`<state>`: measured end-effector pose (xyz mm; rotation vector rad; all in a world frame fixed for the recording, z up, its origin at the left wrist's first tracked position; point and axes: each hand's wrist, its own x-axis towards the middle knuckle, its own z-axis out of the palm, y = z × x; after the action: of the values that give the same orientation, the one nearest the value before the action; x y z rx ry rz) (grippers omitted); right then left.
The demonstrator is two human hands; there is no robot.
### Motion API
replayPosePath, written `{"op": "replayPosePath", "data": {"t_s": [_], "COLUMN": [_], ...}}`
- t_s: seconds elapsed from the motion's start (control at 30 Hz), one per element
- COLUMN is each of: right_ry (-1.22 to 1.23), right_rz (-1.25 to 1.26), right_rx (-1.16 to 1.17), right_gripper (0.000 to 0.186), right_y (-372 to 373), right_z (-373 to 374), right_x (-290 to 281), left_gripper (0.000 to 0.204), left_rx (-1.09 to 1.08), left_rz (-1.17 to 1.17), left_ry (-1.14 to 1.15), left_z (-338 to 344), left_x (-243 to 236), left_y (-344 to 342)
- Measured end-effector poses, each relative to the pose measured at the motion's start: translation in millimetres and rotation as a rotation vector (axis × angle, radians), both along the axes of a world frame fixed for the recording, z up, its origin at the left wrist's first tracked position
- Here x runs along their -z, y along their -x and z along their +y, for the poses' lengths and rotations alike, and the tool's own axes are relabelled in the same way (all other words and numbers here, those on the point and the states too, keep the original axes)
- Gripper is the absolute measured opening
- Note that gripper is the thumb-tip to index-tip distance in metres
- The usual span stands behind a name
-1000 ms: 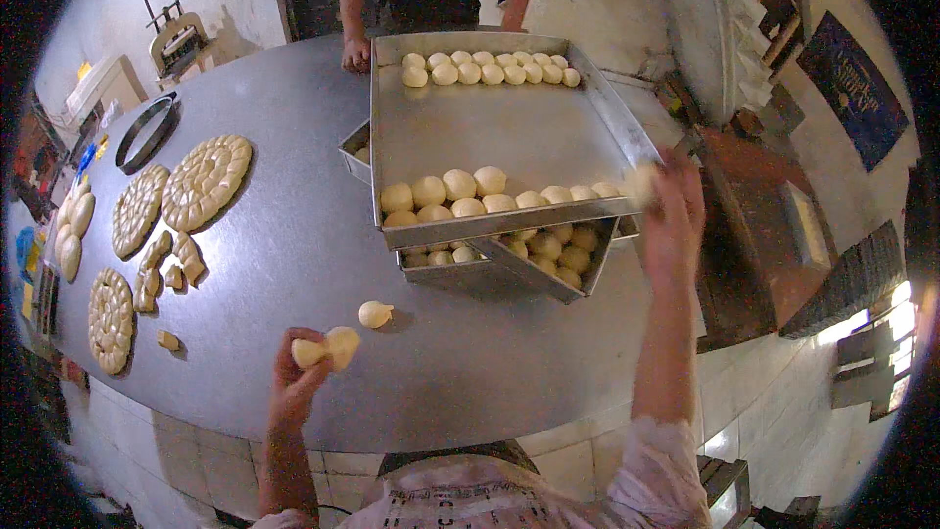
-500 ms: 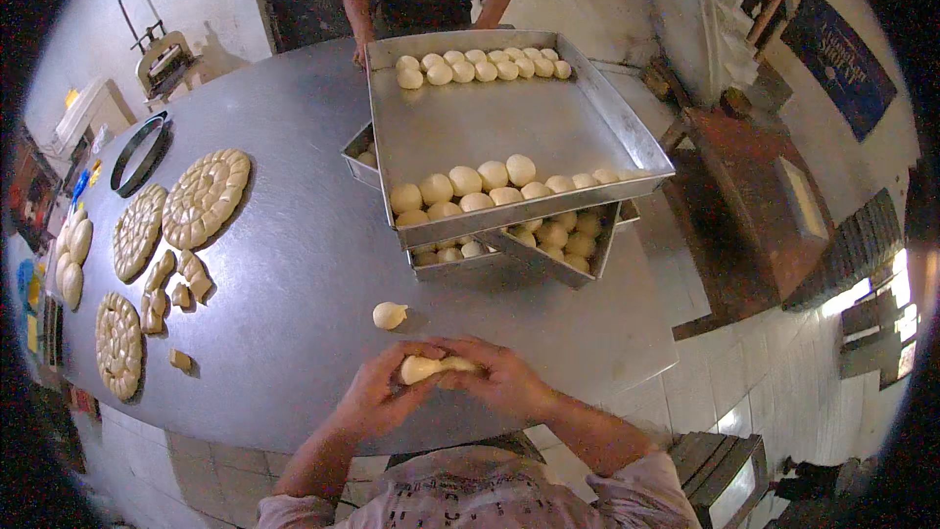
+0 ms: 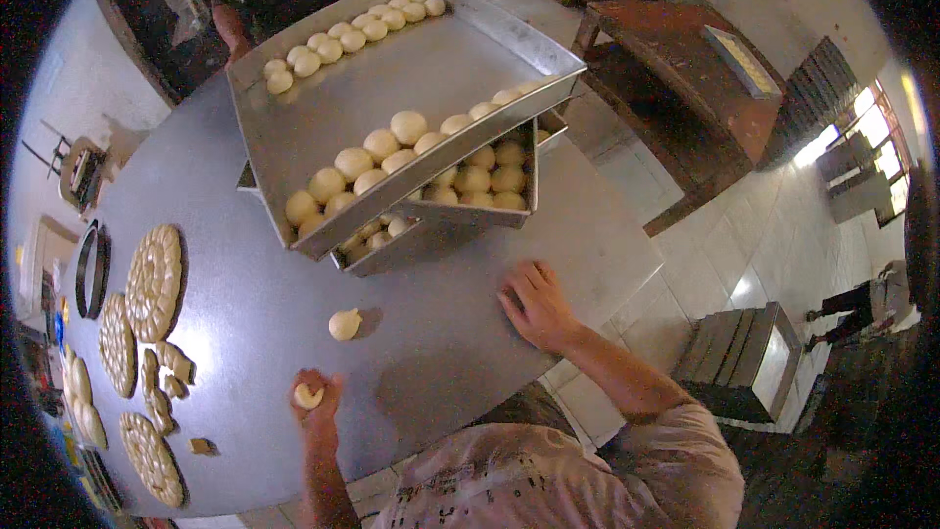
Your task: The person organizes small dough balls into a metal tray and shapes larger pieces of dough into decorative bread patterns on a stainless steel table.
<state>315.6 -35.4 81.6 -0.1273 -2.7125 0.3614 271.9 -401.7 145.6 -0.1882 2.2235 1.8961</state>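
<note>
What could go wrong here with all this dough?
The top tray sits askew on the trays beneath, so a bump might shift it. Its nearer dough balls are packed closely and could stick together. The loose dough ball on the table lies near the left hand, which might knock it.

Pale dough lump [image 3: 308, 398], seemingly rounded, mostly hidden in left fingers [image 3: 313, 378], dough ball [image 3: 344, 324] lying nearby

Cream dough balls [image 3: 408, 127], silver-grey tray [image 3: 411, 78], grey tabletop [image 3: 264, 264], pale shirt [image 3: 587, 475] – dark print
</note>
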Motion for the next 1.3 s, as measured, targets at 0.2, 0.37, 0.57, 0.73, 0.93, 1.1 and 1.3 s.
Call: {"op": "replayPosePath", "data": {"t_s": [0.2, 0.37, 0.57, 0.73, 0.93, 1.1, 1.3], "right_ry": [0.018, 0.108, 0.121, 0.102, 0.031, 0.349, 1.202], "right_rz": [0.055, -0.054, 0.017, -0.115, 0.036, -0.284, 0.614], "right_rx": [0.367, 0.048, 0.309, 0.015, 0.243, 0.319, -0.252], "right_gripper": [0.023, 0.025, 0.029, 0.031, 0.028, 0.033, 0.031], "right_y": [42, 24, 59, 16, 24, -6, 114], "right_z": [79, 39, 113, 98, 95, 142, 67], "right_x": [-34, -25, -21, -22, -29, -56, -218], "left_gripper": [0.017, 0.014, 0.018, 0.028, 0.019, 0.024, 0.017], "left_rx": [0.486, 0.068, 0.068, -0.227, -0.061, -0.06, -0.076], "left_rz": [0.38, -0.074, -0.076, -0.048, -0.031, -0.035, 0.007], "left_ry": [0.884, -0.158, -0.426, -0.23, -0.203, -0.259, -0.124], "left_z": [28, 40, 51, 50, 80, 16, 19], "left_x": [-28, -13, 8, 7, -25, -9, -8], "left_y": [-2, -11, -12, -18, -22, -24, -28]}}
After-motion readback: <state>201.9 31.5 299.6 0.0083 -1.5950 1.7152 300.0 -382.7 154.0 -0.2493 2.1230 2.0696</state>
